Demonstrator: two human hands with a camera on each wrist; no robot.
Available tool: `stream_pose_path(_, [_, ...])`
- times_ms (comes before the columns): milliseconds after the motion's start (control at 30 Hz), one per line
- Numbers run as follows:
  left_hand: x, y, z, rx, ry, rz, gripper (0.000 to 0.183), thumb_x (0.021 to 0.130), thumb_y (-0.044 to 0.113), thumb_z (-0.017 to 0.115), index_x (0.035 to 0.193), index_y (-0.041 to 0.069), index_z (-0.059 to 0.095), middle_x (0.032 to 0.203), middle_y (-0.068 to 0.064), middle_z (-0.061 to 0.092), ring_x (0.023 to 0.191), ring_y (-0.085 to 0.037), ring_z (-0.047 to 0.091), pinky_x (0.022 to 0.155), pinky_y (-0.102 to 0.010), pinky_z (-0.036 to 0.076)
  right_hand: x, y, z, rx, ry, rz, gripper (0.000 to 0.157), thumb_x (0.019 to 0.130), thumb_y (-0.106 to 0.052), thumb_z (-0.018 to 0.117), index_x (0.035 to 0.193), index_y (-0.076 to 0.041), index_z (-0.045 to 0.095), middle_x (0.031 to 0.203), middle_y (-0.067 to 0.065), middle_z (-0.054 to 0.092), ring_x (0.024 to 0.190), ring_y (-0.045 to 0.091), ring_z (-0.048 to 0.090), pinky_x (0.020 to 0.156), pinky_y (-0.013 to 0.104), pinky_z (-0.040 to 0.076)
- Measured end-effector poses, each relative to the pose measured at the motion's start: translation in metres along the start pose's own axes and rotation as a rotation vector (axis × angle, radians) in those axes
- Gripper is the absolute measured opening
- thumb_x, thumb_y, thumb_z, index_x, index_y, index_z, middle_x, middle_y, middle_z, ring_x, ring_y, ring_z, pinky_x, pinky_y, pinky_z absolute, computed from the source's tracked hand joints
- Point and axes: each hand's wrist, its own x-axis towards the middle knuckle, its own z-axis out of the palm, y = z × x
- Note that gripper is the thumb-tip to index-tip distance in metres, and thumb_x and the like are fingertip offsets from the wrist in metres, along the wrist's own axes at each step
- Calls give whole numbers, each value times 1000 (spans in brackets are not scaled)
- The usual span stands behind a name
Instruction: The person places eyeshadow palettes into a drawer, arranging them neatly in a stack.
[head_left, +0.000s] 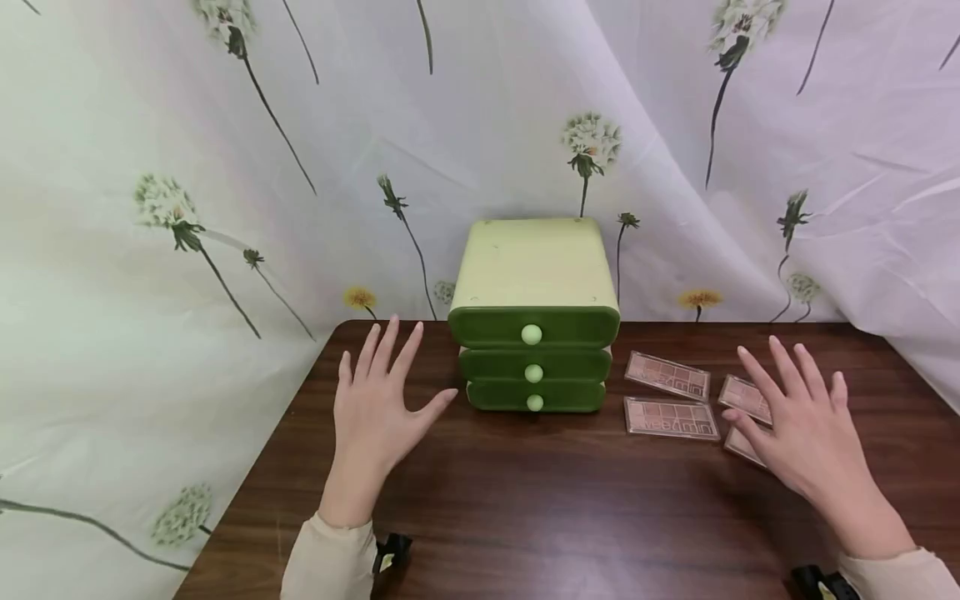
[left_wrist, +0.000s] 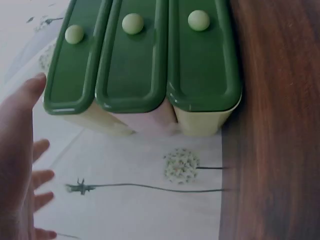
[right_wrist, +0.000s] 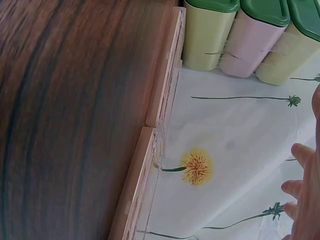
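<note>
A small three-drawer cabinet (head_left: 537,267) with a cream top, green drawer fronts and pale round knobs stands at the back of the table, its drawers closed. To its left my left hand (head_left: 378,417) hovers with fingers spread, holding nothing. My right hand (head_left: 810,429) is held with fingers spread over the right side, partly covering two flat clear-lidded palettes, an upper one (head_left: 742,396) and a lower one (head_left: 738,446). Two more palettes, a far one (head_left: 667,375) and a near one (head_left: 671,418), lie between that hand and the cabinet. In the left wrist view the drawer fronts (left_wrist: 132,60) appear sideways beside the thumb.
The dark wooden table (head_left: 555,508) ends at the back against a white curtain (head_left: 480,125) printed with dandelions. The cabinet stands close to this cloth. Dark wrist straps, a left one (head_left: 392,552) and a right one (head_left: 825,583), show at the light sleeves.
</note>
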Motion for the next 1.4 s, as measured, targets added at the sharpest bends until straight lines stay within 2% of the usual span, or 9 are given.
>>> stream_pose_path(133, [8, -6, 7, -45, 35, 31, 90, 88, 84, 27, 155, 25, 38, 161, -5, 27, 147, -31, 24, 112, -64, 21, -2, -1, 3, 27, 15, -15, 77, 96, -46, 59, 160, -23, 23, 163, 16, 16, 150, 36, 5, 111, 69, 1])
stream_pose_path(333, [23, -13, 16, -166, 21, 43, 87, 90, 81, 29, 158, 27, 29, 162, -3, 25, 148, -28, 21, 113, -62, 21, -6, -3, 5, 39, 41, -23, 75, 97, -47, 57, 159, -21, 25, 161, 17, 20, 149, 36, 9, 113, 67, 4])
stream_pose_path(533, [41, -11, 21, -441, 44, -34, 78, 94, 72, 39, 159, 31, 24, 163, 5, 20, 149, -22, 19, 104, -69, 27, -4, -2, 5, 40, 55, -36, 72, 98, -48, 55, 158, -18, 29, 160, 18, 22, 149, 36, 11, 113, 66, 5])
stream_pose_path(667, [51, -12, 24, -624, 53, -74, 71, 98, 64, 44, 159, 33, 25, 163, 11, 20, 148, -20, 19, 102, -72, 26, 0, -4, 5, 52, 46, -41, 70, 98, -45, 57, 157, -17, 30, 160, 18, 23, 149, 35, 11, 114, 65, 5])
stream_pose_path(800, [56, -15, 28, -769, 46, -93, 66, 100, 57, 45, 158, 29, 28, 162, 11, 23, 148, -15, 19, 110, -65, 21, 1, -6, 8, 59, 41, -41, 69, 99, -42, 57, 157, -17, 31, 160, 17, 25, 150, 33, 11, 115, 64, 5])
stream_pose_path(1000, [65, -23, 36, -1001, 12, -104, 50, 106, 31, 38, 155, 23, 35, 158, 4, 31, 146, -14, 25, 116, -50, 20, 2, -7, 9, 56, 49, -43, 69, 98, -43, 59, 156, -16, 33, 158, 16, 28, 150, 31, 12, 116, 61, 7])
stream_pose_path(1167, [69, -26, 44, -1105, -31, -139, 48, 107, 27, 34, 155, 18, 37, 156, -2, 36, 143, -17, 30, 115, -46, 24, 2, -7, 10, 55, 55, -45, 68, 97, -42, 60, 155, -16, 35, 157, 17, 31, 149, 31, 14, 115, 61, 10])
stream_pose_path(1400, [75, -24, 59, -1181, -63, -161, 48, 107, 31, 38, 153, 15, 41, 154, -3, 40, 141, -20, 34, 108, -48, 30, -1, -9, 12, 69, 36, -31, 69, 97, -41, 60, 156, -17, 34, 157, 16, 32, 149, 31, 18, 117, 57, 11])
